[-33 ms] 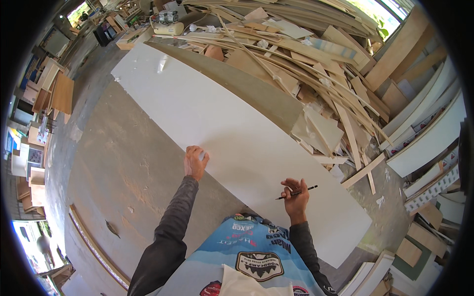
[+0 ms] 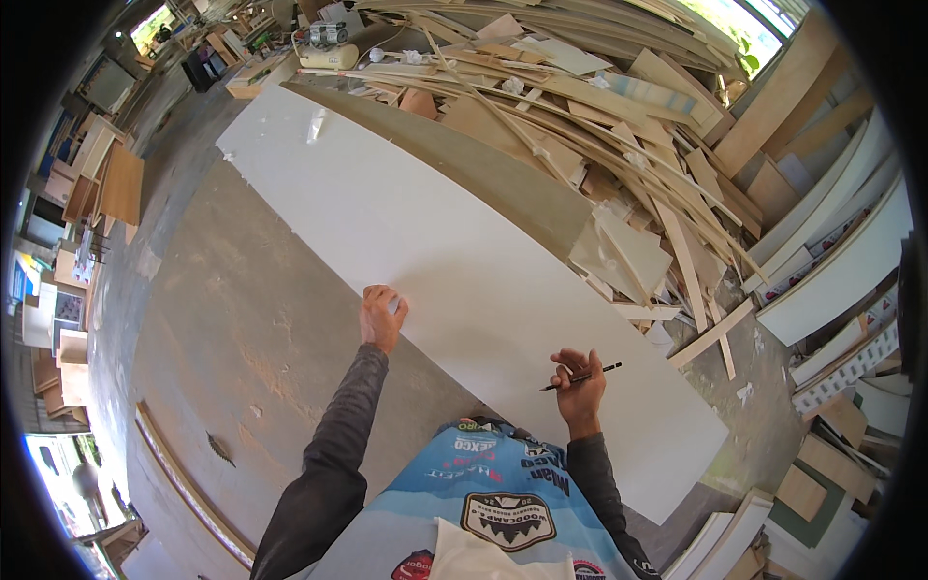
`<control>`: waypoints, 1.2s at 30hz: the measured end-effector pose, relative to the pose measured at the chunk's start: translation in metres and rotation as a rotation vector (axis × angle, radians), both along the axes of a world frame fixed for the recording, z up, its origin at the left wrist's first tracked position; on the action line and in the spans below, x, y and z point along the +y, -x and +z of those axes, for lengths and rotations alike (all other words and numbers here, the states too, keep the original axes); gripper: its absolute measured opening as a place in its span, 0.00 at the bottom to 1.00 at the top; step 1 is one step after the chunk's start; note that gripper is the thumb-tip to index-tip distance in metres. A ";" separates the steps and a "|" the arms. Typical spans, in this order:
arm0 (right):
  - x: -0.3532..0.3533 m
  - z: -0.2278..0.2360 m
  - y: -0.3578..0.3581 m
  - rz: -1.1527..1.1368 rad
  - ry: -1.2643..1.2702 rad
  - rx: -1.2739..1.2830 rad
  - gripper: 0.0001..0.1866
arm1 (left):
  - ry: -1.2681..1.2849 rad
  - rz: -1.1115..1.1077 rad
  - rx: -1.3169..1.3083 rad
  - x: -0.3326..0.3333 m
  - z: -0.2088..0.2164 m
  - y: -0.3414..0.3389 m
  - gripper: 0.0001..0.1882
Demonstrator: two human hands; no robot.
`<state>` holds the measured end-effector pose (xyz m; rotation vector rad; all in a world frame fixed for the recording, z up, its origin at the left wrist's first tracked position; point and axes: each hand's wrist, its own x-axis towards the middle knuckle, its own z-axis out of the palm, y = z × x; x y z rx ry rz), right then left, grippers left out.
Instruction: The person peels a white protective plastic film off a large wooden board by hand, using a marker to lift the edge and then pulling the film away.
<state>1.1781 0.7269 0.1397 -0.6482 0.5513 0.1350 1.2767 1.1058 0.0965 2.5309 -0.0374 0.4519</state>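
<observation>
A long white board (image 2: 454,242) stretches diagonally from the far left to the near right in front of me. At its near long edge my left hand (image 2: 383,317) is closed, fingers curled round a small pale object (image 2: 393,304) that they mostly hide, so its kind is unclear. Over the board's nearer part, my right hand (image 2: 580,391) holds a dark pencil (image 2: 592,376) among its fingers. The pencil lies crosswise, its tip pointing left above the white surface. A scrap of clear plastic (image 2: 316,126) sits near the board's far end.
A big heap of wood strips and offcuts (image 2: 580,126) rises beyond the board. White curved panels (image 2: 841,261) lean at the right. A cream compressor tank (image 2: 331,57) stands at the back. Wooden cabinets (image 2: 118,184) line the left, and a long strip (image 2: 188,493) lies on the floor.
</observation>
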 end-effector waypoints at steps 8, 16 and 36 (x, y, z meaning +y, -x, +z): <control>-0.022 -0.023 0.008 -0.107 -0.255 0.083 0.25 | 0.062 -0.003 0.004 0.006 -0.008 -0.003 0.06; -0.028 -0.033 0.009 -0.088 -0.105 0.130 0.19 | -0.008 -0.008 0.030 -0.006 0.013 0.006 0.07; -0.029 -0.032 0.010 -0.070 -0.063 0.088 0.18 | -0.112 -0.027 0.031 -0.004 0.011 -0.008 0.07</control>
